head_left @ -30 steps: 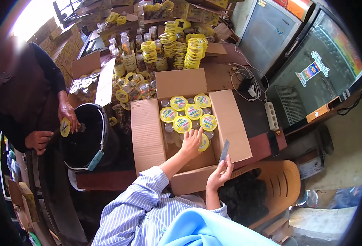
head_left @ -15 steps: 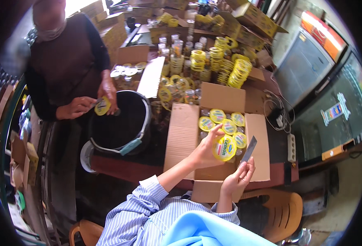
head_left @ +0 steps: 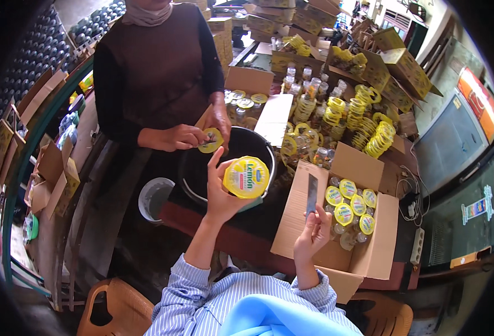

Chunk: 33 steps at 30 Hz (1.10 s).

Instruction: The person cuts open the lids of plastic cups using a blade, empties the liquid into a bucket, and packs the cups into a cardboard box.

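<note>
My left hand [head_left: 218, 193] grips a round, yellow-rimmed lid [head_left: 247, 177] with a white and green printed face, raised in front of the black bucket. Whether a cup hangs beneath the lid is hidden. Between the thumb and fingers of my right hand [head_left: 313, 235] stands a flat grey metal blade [head_left: 312, 193], pointing upward. That hand is over the left flap of an open cardboard box [head_left: 380, 238]. Inside the box are several clear containers with matching yellow round tops [head_left: 344, 214].
A co-worker's hands [head_left: 178, 138] hold another yellow disc [head_left: 210, 140] over the black bucket [head_left: 271, 168]. A pale bucket [head_left: 156, 193] stands left of the table. Clear bottles [head_left: 304, 106], stacked yellow rings [head_left: 380, 138] and cartons crowd the far side. Chairs [head_left: 115, 308] flank me.
The view has swung left. My left hand has carried the lid away from over the box, leftward to in front of the bucket. The blade has turned more upright, near the box's left flap.
</note>
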Available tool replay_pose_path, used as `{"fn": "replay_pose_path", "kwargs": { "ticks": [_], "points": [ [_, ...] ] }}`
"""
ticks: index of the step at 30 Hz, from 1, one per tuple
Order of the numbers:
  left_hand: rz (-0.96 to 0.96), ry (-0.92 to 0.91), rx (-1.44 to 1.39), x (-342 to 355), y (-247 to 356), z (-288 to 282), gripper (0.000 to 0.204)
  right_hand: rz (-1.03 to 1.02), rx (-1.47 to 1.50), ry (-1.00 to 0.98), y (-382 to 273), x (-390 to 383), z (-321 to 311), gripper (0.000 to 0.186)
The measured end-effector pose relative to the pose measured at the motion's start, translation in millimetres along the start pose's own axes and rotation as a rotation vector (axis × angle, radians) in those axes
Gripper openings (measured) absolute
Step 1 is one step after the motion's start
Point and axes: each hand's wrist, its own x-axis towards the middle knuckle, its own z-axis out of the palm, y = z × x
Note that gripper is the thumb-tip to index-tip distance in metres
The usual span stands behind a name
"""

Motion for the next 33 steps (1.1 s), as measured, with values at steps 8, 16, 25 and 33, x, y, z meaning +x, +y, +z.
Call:
{"fn": "replay_pose_path", "kwargs": {
  "ticks": [8, 16, 25, 33],
  "points": [
    [0.044, 0.103, 0.240, -10.0, -45.6, -37.6, 0.104, 0.125, 0.124, -0.244, 5.8, 6.2, 52.4, 0.026],
    [-0.030, -0.015, 0.356, -17.3, -52.4, -41.5, 0.104, 0.404, 0.371, -0.332, 25.7, 14.2, 97.6, 0.031],
    [0.005, -0.132, 0.436, -16.8, -45.7, -43.5, 0.107, 0.596, 0.487, -0.380, 31.1, 16.4, 119.9, 0.035],
    [-0.070, -0.198, 0.338, -18.2, -51.6, -43.8, 0.111, 0.530, 0.412, -0.473, 43.5, 27.5, 119.1, 0.037]
  ]
}}
